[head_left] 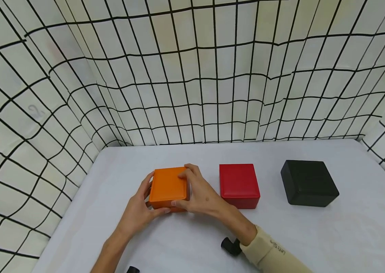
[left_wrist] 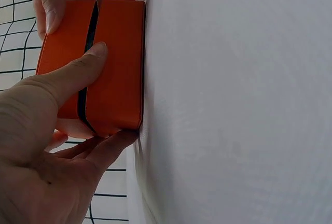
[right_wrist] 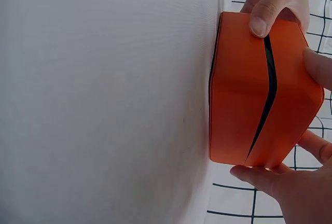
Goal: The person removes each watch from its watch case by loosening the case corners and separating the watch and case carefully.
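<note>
lying flat, the orange box [left_wrist: 122,68] points lid [head_left: 168,184] upward.

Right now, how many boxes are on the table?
3: an orange box held by the left hand and right hand, a red box mid-table, a dark box at right.

White tabletop [head_left: 185,248], boxes spread left to right

Top flat, matte white, cloth-like. Orange box [head_left: 168,185] sits on it left of centre, dark gap along its lid seam. Red box [head_left: 238,181] near middle, apart from orange. Black box [head_left: 310,182] farther right, turned askew, apart from red. All nearer far edge.
</note>
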Available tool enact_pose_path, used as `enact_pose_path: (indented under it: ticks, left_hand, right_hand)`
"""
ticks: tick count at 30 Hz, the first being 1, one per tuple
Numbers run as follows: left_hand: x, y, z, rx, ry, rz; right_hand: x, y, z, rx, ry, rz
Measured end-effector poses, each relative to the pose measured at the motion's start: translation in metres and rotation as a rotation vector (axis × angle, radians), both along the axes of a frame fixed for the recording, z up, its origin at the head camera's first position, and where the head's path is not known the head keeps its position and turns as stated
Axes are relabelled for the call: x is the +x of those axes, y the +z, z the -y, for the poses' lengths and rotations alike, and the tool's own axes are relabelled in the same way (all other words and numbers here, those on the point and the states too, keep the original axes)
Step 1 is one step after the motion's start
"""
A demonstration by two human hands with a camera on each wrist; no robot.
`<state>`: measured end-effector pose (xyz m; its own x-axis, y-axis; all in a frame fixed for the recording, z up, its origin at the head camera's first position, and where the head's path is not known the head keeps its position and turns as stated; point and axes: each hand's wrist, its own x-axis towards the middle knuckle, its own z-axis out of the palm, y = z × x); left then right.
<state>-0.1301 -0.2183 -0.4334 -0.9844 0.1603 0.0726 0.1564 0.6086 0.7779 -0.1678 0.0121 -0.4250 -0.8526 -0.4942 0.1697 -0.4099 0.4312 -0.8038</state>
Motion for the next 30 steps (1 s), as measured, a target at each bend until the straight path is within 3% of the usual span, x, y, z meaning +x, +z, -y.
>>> enact_pose_path:
  ticks: [13,30]
  left_hand:
    - [-0.0012,-0.0012,-0.0004,0.037,0.021,0.040]
    - [-0.0036,-0.0018,0.0006,0.021,0.055,0.057]
  right_hand:
    - [-0.0038,0.0017,-0.0015,0.001,0.011,-0.007]
    - [-0.0081,0.0023,0.0029,-0.064,-0.049,0.040]
